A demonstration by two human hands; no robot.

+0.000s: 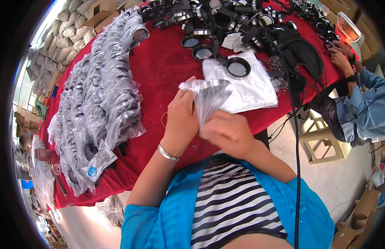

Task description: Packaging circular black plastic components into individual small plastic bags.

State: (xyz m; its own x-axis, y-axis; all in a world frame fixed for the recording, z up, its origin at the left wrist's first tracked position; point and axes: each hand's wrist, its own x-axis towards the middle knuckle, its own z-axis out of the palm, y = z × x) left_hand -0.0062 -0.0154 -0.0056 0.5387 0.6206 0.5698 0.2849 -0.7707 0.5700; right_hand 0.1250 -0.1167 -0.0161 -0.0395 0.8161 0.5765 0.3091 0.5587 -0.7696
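My left hand [181, 111] is closed on a clear plastic bag [209, 97], gripping it by its left side. A silvery curved edge shows near the bag's top; the rest of what it holds is blurred. The bag narrows downward to my right hand [229, 132], whose curled, motion-smeared fingers are closed at its lower end. Just beyond lies a stack of flat clear bags [259, 89]. A black round-framed glass piece [238, 67] with a dark arm rests on that stack.
Rows of bagged pieces [97, 91] cover the red-clothed table's left side. Loose black and silver round pieces [203, 31] heap along the back. A black cable [295, 137] hangs at right. Beyond it, a co-worker's hands [341, 56] handle a dark piece near a plastic stool [325, 145].
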